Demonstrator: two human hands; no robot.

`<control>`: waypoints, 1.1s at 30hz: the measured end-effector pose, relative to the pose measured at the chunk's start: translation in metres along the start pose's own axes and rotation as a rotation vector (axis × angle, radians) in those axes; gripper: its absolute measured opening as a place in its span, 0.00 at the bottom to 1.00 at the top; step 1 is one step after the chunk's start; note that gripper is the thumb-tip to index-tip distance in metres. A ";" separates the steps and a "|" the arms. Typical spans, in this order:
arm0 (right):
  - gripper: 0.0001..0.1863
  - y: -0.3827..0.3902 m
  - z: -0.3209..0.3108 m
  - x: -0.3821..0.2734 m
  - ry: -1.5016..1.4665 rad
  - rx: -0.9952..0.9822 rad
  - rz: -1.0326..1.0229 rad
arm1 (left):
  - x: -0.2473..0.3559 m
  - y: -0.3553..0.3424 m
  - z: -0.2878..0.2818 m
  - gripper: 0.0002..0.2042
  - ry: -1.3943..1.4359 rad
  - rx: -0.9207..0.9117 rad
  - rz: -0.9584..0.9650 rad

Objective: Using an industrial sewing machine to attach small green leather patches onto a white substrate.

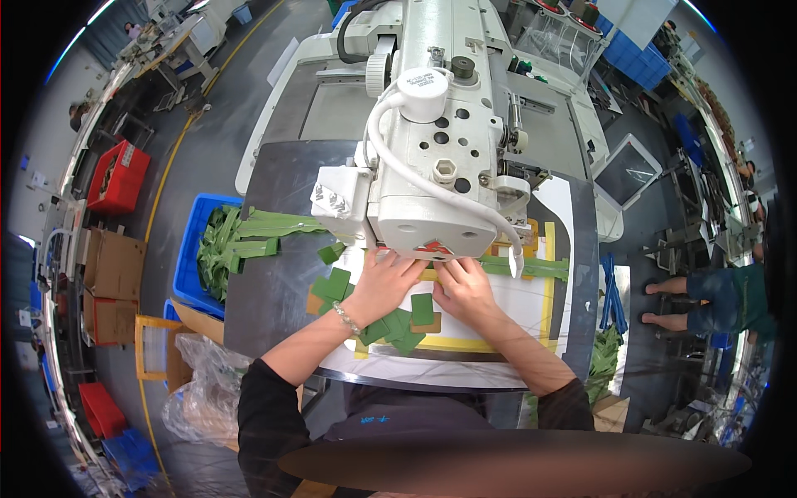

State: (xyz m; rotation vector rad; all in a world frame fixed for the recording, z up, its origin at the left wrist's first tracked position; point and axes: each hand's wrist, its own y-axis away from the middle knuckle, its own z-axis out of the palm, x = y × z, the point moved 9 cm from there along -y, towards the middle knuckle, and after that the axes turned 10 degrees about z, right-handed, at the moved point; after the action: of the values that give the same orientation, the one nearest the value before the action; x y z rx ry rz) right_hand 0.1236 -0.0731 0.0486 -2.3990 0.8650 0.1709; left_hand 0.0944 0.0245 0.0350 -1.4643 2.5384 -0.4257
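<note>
Both hands reach side by side under the front of a large white sewing machine head (436, 212). My left hand (383, 286), with a bracelet (344, 317) at its wrist, lies with fingers stretched toward the needle area. Close to its right, my right hand (466, 292) rests with fingers forward beside a green strap (531, 266) that runs out to the right. The machine head hides what lies under the fingertips. Green rectangular patches (398, 328) lie loosely below and around my left hand. One separate green patch (422, 309) lies between my forearms on a tan piece (430, 325).
A white sheet edged with yellow tape (473, 344) covers the work plate. At left, a blue bin (190, 261) holds green straps, some trailing onto the plate. Clear plastic bags (207, 386) and cardboard boxes (112, 274) stand beyond. Another person's legs (685, 300) show at right.
</note>
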 end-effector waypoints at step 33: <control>0.18 -0.004 0.002 0.030 -0.143 -0.074 0.088 | -0.079 -0.018 0.057 0.28 0.968 -0.335 -0.321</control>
State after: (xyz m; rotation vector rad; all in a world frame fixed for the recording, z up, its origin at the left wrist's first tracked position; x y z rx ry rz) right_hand 0.1499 -0.0856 0.0398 -2.3847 0.9115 0.4100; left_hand 0.1653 0.0759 -0.0121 -2.2108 3.1808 -1.0034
